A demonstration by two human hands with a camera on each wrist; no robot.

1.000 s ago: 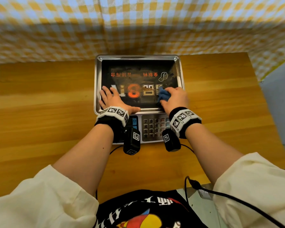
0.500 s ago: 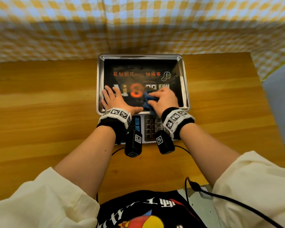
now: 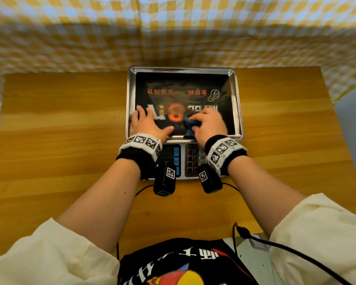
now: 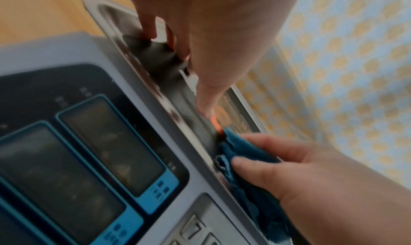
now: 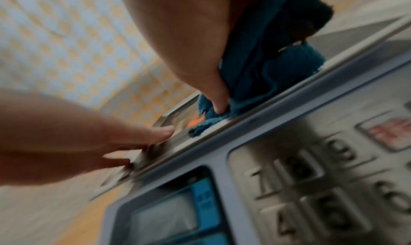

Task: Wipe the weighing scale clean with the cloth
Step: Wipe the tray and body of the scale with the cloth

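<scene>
The weighing scale [image 3: 237, 103] stands at the table's far middle, a steel pan with a black printed top and a keypad front [image 3: 193, 159]. My left hand [image 3: 147, 123] lies flat on the pan's near left part, fingers straight. My right hand [image 3: 208, 124] grips a bunched blue cloth [image 3: 189, 123] and presses it on the pan's near middle, beside the orange figure. The left wrist view shows the cloth [image 4: 246, 153] under my right hand's [image 4: 289, 162] thumb and fingers by the near rim. In the right wrist view the cloth [image 5: 266, 58] hangs from my palm onto the rim.
A wooden table [image 3: 60, 140] spreads wide on both sides of the scale. Yellow checked fabric [image 3: 173, 27] hangs behind it. Black cables [image 3: 296, 254] run off the near edge by my right sleeve. The scale's blue-framed displays [image 4: 111, 143] face me.
My right hand has slid the cloth leftward across the pan, from its near right part toward the middle. The left hand has stayed flat in place.
</scene>
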